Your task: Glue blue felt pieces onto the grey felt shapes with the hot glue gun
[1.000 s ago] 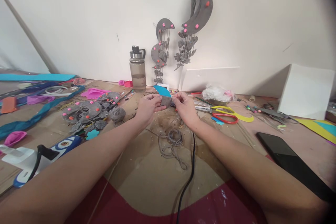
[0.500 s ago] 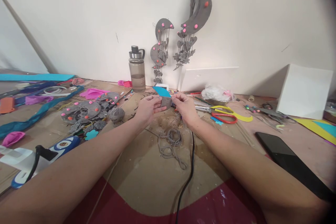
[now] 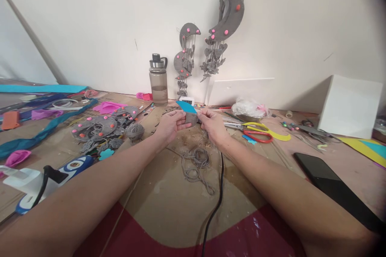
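Note:
Both hands meet at the middle of the work surface. Between the thumb and fingers of my left hand [image 3: 170,125] is a small grey felt-like piece [image 3: 190,119], with a bright blue leaf-shaped piece [image 3: 186,107] standing up against its upper edge. My right hand [image 3: 213,125] pinches at the right end of these pieces; its fingertips hide the exact contact. Below the hands lies a loose tangle of grey yarn [image 3: 199,157], and a ball of grey yarn [image 3: 134,131] sits left of my left hand.
Red-handled scissors [image 3: 258,136] and yellow-handled scissors [image 3: 255,124] lie right of my right hand. A black cable [image 3: 222,176] runs toward me. Left are grey decorated crescents [image 3: 104,124] and a glue gun [image 3: 33,178]. A water bottle [image 3: 158,82] stands behind; a phone [image 3: 325,176] lies right.
The camera view has shifted very slightly. Both hands keep nearly the same place and hold on the grey and blue pieces.

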The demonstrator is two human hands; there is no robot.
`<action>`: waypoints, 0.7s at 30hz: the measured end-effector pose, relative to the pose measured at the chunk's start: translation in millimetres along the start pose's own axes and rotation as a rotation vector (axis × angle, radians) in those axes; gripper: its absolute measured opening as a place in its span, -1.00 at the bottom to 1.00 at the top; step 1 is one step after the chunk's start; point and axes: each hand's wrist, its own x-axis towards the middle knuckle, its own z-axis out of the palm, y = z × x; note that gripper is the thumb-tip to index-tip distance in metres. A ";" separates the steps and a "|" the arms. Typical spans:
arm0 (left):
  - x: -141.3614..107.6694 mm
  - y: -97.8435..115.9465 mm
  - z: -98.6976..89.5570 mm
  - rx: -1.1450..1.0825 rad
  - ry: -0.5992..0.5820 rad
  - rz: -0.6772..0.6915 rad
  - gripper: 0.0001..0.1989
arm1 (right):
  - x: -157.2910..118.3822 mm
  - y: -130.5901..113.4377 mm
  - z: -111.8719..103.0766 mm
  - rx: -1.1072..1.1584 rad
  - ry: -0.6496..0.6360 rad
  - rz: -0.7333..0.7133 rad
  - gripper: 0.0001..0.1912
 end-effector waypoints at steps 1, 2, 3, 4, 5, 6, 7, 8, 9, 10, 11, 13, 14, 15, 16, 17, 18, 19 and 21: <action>0.5 -1.1 -0.9 -0.006 0.006 -0.008 -0.87 | -1.3 0.0 1.0 0.015 0.002 0.009 -0.75; 0.8 -1.9 -1.8 -0.013 0.011 -0.016 -0.87 | -2.9 -0.2 2.1 0.034 0.008 0.019 -0.75; 1.1 -2.5 -2.8 -0.020 0.013 -0.025 -0.88 | -4.8 -0.6 3.3 0.050 0.015 0.027 -0.75; 1.3 -2.8 -3.9 -0.025 0.011 -0.033 -0.89 | -6.9 -1.2 4.7 0.050 0.017 0.030 -0.75; 1.4 -2.6 -5.2 -0.028 0.006 -0.040 -0.89 | -9.2 -1.9 6.2 0.045 0.019 0.029 -0.75; 1.6 -2.1 -6.5 -0.030 -0.004 -0.045 -0.89 | -11.5 -2.7 7.7 0.040 0.018 0.026 -0.75; 1.7 -1.3 -7.8 -0.030 -0.021 -0.049 -0.89 | -13.9 -3.5 9.2 0.039 0.020 0.022 -0.76; 1.9 -0.4 -9.2 -0.031 -0.041 -0.051 -0.89 | -16.2 -4.1 10.7 0.042 0.024 0.020 -0.76; 2.1 0.6 -10.5 -0.030 -0.064 -0.054 -0.89 | -18.4 -4.4 12.0 0.048 0.032 0.019 -0.76; 2.2 1.4 -11.7 -0.028 -0.083 -0.058 -0.88 | -20.3 -4.3 13.3 0.057 0.043 0.019 -0.76; 2.3 2.0 -12.6 -0.022 -0.097 -0.061 -0.88 | -21.8 -3.9 14.4 0.066 0.056 0.021 -0.76; 2.3 2.3 -13.6 -0.008 -0.110 -0.064 -0.88 | -23.8 -2.0 16.2 0.088 0.080 0.024 -0.76; 2.3 1.9 -13.7 -0.001 -0.111 -0.063 -0.88 | -24.2 -0.8 16.9 0.099 0.088 0.025 -0.76; 2.2 1.2 -13.6 0.005 -0.111 -0.063 -0.88 | -24.3 0.4 17.6 0.113 0.096 0.027 -0.76; 2.1 0.3 -13.3 0.008 -0.109 -0.064 -0.88 | -24.2 1.7 18.2 0.131 0.102 0.032 -0.76; 2.1 -0.7 -13.0 0.008 -0.105 -0.067 -0.88 | -24.0 2.7 19.0 0.157 0.106 0.042 -0.76; 2.2 -1.8 -12.7 0.006 -0.099 -0.073 -0.89 | -23.9 3.5 19.8 0.191 0.107 0.058 -0.76; 2.4 -2.8 -12.6 0.003 -0.090 -0.079 -0.90 | -23.9 4.0 20.7 0.233 0.106 0.078 -0.75; 2.8 -4.5 -12.9 -0.009 -0.080 -0.089 -0.93 | -24.4 3.9 22.6 0.322 0.102 0.119 -0.75</action>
